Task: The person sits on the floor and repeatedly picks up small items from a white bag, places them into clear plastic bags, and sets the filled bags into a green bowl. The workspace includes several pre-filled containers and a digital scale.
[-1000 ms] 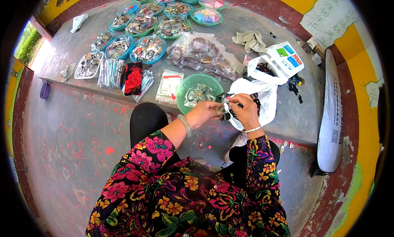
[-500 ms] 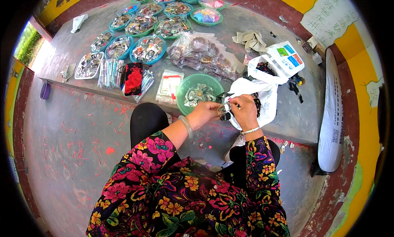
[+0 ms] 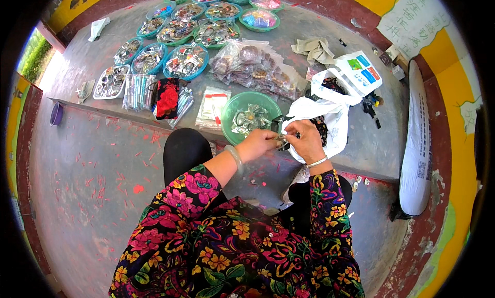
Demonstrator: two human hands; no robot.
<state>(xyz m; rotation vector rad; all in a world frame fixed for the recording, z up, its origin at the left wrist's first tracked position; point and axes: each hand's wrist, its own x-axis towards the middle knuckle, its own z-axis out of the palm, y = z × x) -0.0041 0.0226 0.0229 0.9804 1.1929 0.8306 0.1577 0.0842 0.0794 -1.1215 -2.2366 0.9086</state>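
Observation:
My left hand [image 3: 260, 144] and my right hand [image 3: 306, 141] meet just in front of the platform's edge, fingertips pinched close together. Between them is a small item with clear and dark parts [image 3: 282, 141], perhaps a little plastic packet; the fingers hide most of it. A flat black piece [image 3: 277, 124] shows just above the fingertips. Left of the hands stands a green plastic basin [image 3: 227, 114], with shiny small clear packets [image 3: 252, 118] inside. An open white plastic bag [image 3: 337, 138] with black items in it lies beyond my right hand.
Several basins of packaged goods [image 3: 186, 62] fill the back left of the grey platform. Clear bags of brown round items [image 3: 252, 63] lie behind the basin. A red-and-black patterned pouch [image 3: 167, 99] lies left; a long white-covered object [image 3: 415, 143] leans at the right wall.
My right fingers have shifted slightly left, closer to my left fingertips. The black piece now stands higher above them. The basin and bags stay in place.

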